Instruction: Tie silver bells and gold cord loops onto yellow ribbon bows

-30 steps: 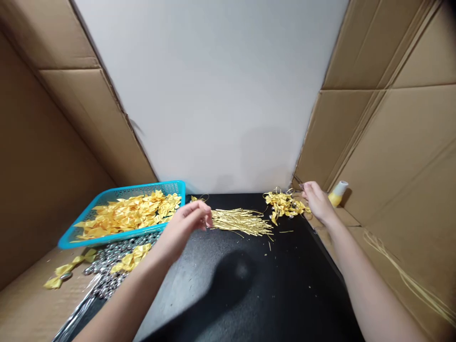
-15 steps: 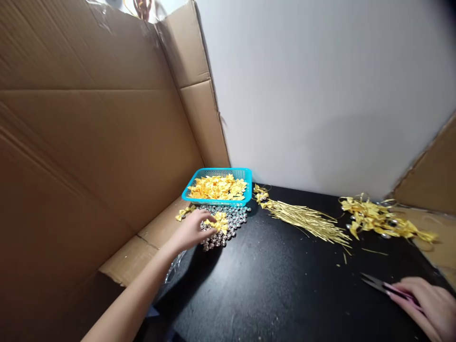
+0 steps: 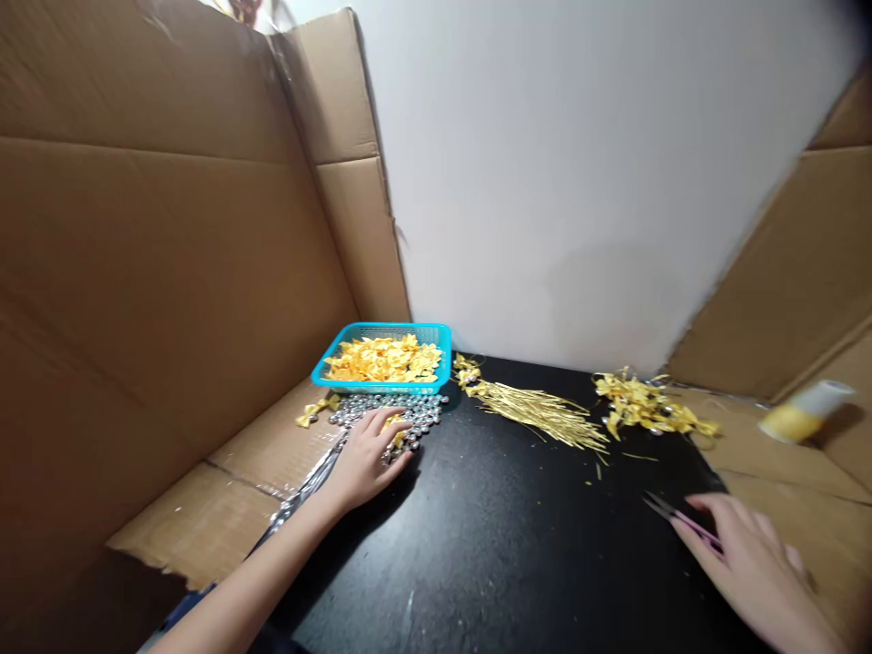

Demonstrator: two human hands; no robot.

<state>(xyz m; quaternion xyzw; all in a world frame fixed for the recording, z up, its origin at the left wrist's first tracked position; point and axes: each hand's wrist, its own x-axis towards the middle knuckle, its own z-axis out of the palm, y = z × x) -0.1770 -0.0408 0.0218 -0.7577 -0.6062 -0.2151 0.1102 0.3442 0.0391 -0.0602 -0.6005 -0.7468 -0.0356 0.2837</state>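
Observation:
My left hand [image 3: 364,459] lies fingers-out on a heap of small silver bells [image 3: 422,413] at the left edge of the black table [image 3: 510,554]. Its fingertips rest on a yellow ribbon bow [image 3: 397,427] on the heap. My right hand [image 3: 756,563] is low at the right, its fingers over the pink handle of small scissors [image 3: 671,516] whose blades point left on the table. Just behind the bells, a blue basket [image 3: 446,350] holds several yellow bows.
A bundle of gold wires [image 3: 538,413] lies mid-table at the back. Right of it is a pile of bows with bells [image 3: 647,409]. A yellow bottle [image 3: 804,413] lies on the right cardboard. A loose bow [image 3: 312,411] sits on the left cardboard. Cardboard walls stand on both sides.
My view swung left. My left hand went from the gold wires to the bell heap and settled on the bow. My right hand left the bow pile and came near with the scissors.

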